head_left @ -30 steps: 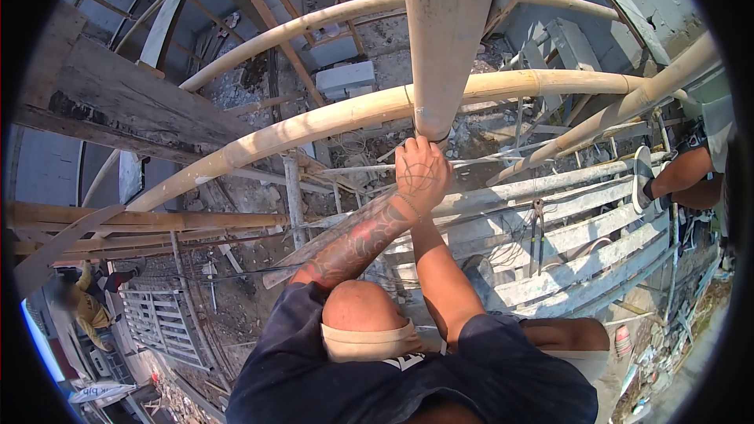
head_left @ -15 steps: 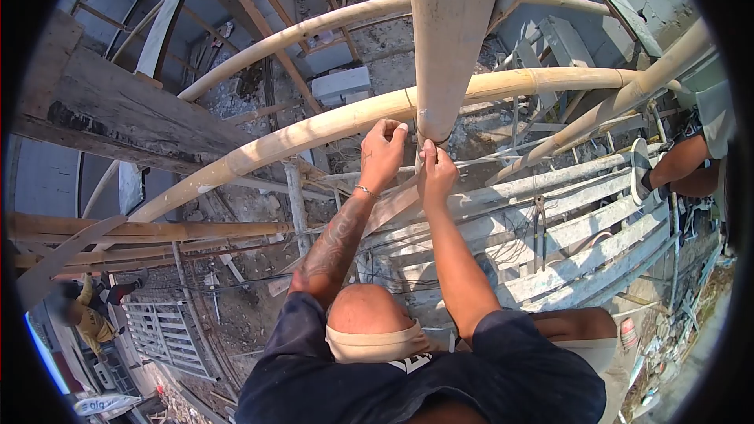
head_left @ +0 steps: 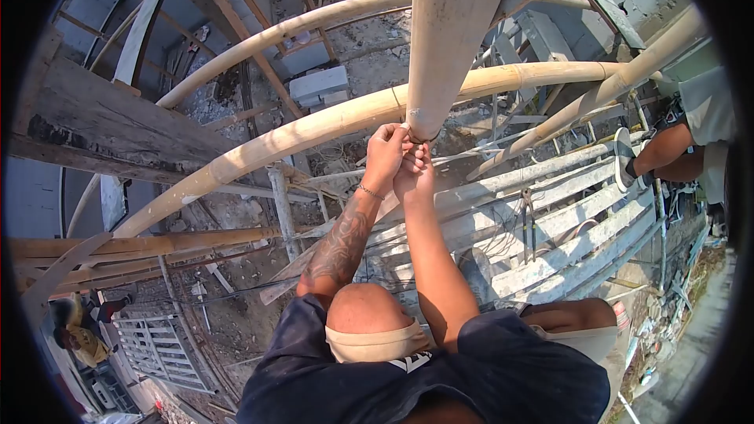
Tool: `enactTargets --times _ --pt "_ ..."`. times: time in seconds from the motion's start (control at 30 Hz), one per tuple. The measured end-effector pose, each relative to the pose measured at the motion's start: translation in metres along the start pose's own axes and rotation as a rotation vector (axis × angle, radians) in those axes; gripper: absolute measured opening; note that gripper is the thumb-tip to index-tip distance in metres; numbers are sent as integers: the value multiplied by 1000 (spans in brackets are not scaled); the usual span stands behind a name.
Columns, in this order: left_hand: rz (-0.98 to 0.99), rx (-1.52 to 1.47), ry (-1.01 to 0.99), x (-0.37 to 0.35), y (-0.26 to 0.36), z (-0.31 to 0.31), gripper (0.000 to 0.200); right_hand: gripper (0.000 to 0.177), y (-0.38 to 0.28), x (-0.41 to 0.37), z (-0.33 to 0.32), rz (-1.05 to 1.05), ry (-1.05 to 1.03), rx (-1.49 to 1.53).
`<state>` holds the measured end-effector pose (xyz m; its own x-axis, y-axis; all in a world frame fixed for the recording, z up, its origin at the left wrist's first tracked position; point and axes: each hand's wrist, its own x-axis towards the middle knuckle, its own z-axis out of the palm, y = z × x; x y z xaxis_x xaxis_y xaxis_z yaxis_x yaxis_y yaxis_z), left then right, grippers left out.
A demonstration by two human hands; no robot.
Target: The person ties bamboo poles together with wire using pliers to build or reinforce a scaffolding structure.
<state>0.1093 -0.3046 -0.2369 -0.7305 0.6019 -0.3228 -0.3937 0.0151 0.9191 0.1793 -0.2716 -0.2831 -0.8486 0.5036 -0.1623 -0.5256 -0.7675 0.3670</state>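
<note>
Our left hand point(head_left: 386, 153) and right hand point(head_left: 414, 178) meet, pinching the tie point(head_left: 422, 140) where the upright pole point(head_left: 455, 31) crosses the bamboo point(head_left: 314, 127), with planks point(head_left: 565, 224) and a co-worker's foot point(head_left: 624, 159) to the right.

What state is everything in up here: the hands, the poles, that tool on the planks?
Left hand, fingers curled shut at the pole joint.
Right hand, against the left, grip unclear.
Upright pole, standing, crossing the horizontal pole.
Long-handled tool, lying untouched on planks.

Pale upright pole point(head_left: 455, 23), foot against curved bamboo crossbar point(head_left: 314, 129)
</note>
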Motion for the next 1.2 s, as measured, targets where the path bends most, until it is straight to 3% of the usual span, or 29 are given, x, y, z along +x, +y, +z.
enactTargets --times 0.03,0.1,0.17,0.23,0.3,0.33,0.37,0.4,0.47,0.5,0.53,0.57,0.6,0.67,0.7,0.77,0.83,0.9,0.97,1.03,1.1,1.13,1.17,1.2 --pt "54 48 -18 0 -3 -2 21 25 0 0 1 -3 -24 -7" --pt "-136 23 -106 -13 12 1 18 24 -6 -2 2 -22 126 -142" --pt "-95 145 -124 -15 0 6 17 19 -10 -6 5 -113 318 -483" --pt "-103 218 -180 -13 -6 9 17 22 -23 -9 1 -72 372 -612" --pt "1 249 -148 -11 -16 14 18 24 -24 -28 43 -48 616 -892" --pt "63 445 -127 -8 -14 12 22 30 -40 -36 54 30 602 -1212" --pt "62 446 -138 -4 -15 10 22 38 -48 -50 88 -27 615 -1583" --pt "68 448 -149 -1 -18 9 23 42 -68 -56 110 -143 688 -1900" --pt "41 457 -145 -6 -18 8 26 31 -150 -72 112 -690 761 -1961" --pt "36 457 -154 -6 -20 9 26 24 -218 -81 82 -1057 797 -2097" --pt "43 351 -129 -7 -22 10 25 24 -250 -104 72 -1125 997 -2323" --pt "45 246 -105 -9 -25 11 24 33 -280 -126 54 -973 1307 -2525" --pt "-30 176 -108 -12 -24 11 26 44 -320 -148 20 -686 1435 -2557" --pt "-59 131 -102 -14 -20 12 27 56 -311 -173 7 -53 1633 -2630" --pt "-96 94 -93 -17 -20 11 27 56 -304 -180 1 -40 1629 -2631" --pt "-103 108 -83 -16 -22 11 30 59 -290 -190 -12 -298 1550 -2837" --pt "-137 8 -120 -15 -22 8 34 54 -297 -194 -17 -285 1439 -2932" --pt "-140 10 -140 -14 -23 6 36 40 -296 -196 -8 -126 1359 -3011" --pt "-144 5 -134 -13 -23 5 35 34 -314 -205 -23 -371 1274 -3106" --pt "-143 -15 -141 -13 -22 4 36 36 -330 -200 -24 -567 1565 -2819" --pt "-137 -48 -138 -12 -24 4 36 41 -354 -195 -10 -566 1551 -2838" --pt "-138 -55 -131 -12 -26 4 35 43 -359 -186 -2 -809 1600 -2667" --pt "-139 -60 -120 -12 -27 3 35 39 -354 -177 10 -1029 1356 -2278" --pt "-133 -63 -127 -11 -27 2 35 35 -310 -173 50 -1039 1029 -3318"
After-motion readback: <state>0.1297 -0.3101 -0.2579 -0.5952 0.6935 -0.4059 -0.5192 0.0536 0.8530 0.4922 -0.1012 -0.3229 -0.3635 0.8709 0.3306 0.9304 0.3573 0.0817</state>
